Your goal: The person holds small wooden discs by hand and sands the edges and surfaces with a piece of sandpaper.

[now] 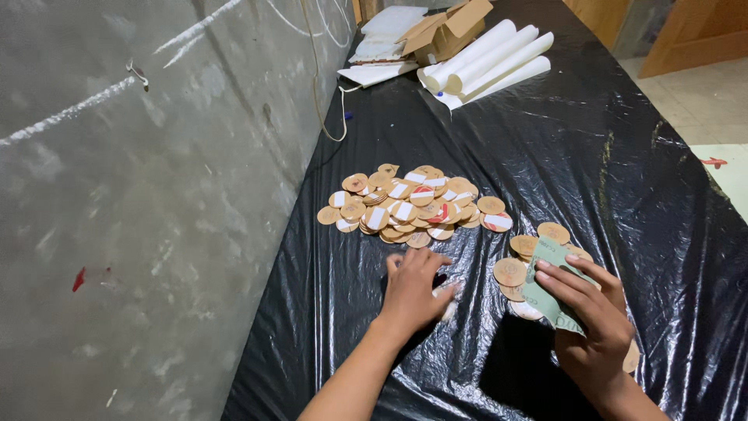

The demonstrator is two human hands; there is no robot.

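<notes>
My left hand (413, 290) lies palm down on the black plastic sheet (545, 156), fingers curled over a small whitish piece (450, 293) that is mostly hidden. My right hand (590, 310) grips a pale green sheet (545, 292) and presses it onto a small group of round brown cardboard discs (510, 271). A bigger pile of similar discs (413, 204), several with white or red strips on them, lies just beyond my left hand.
A grey concrete wall (117, 195) runs along the table's left edge, with a cord (339, 117) hanging by it. At the far end sit white paper rolls (487, 58), an open cardboard box (448, 31) and flat white sheets (382, 47). Tiled floor (701, 101) shows right.
</notes>
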